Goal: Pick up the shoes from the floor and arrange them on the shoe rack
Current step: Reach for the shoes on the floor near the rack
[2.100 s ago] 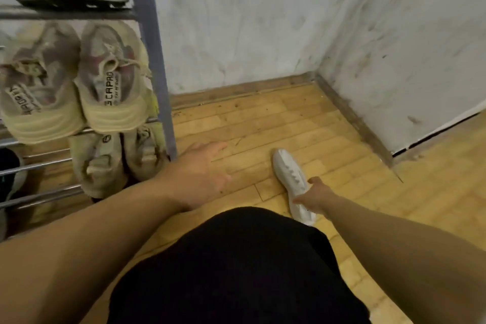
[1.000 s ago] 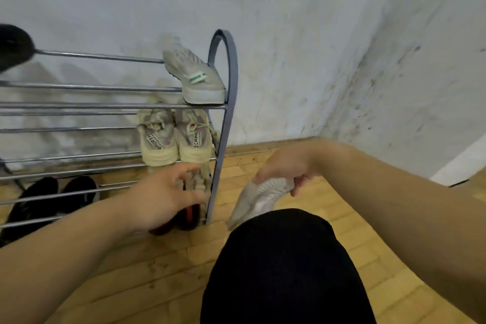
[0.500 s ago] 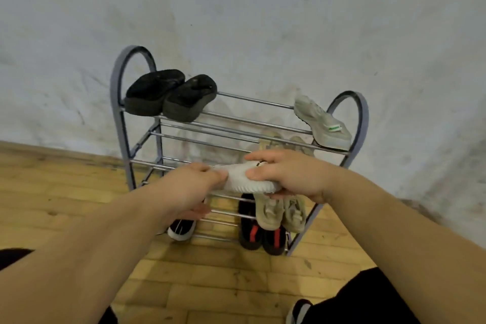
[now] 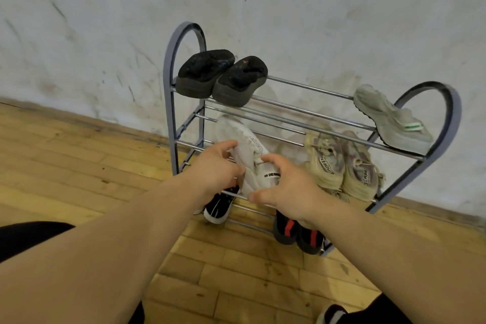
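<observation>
White shoe (image 4: pixel 248 146) between rack post (image 4: pixel 171 113) and beige sneakers (image 4: pixel 342 163).

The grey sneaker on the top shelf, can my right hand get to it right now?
Probably not yet: the right hand grips the white shoe. Otherwise the way looks free; the grey sneaker sits uncovered at the rack's top right.

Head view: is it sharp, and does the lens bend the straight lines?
Head view: shoe rack and white shoe fairly sharp, rails look straight; forearms loom large at the lower edge; light soft, faint shadows on the wall, no glare.
</observation>
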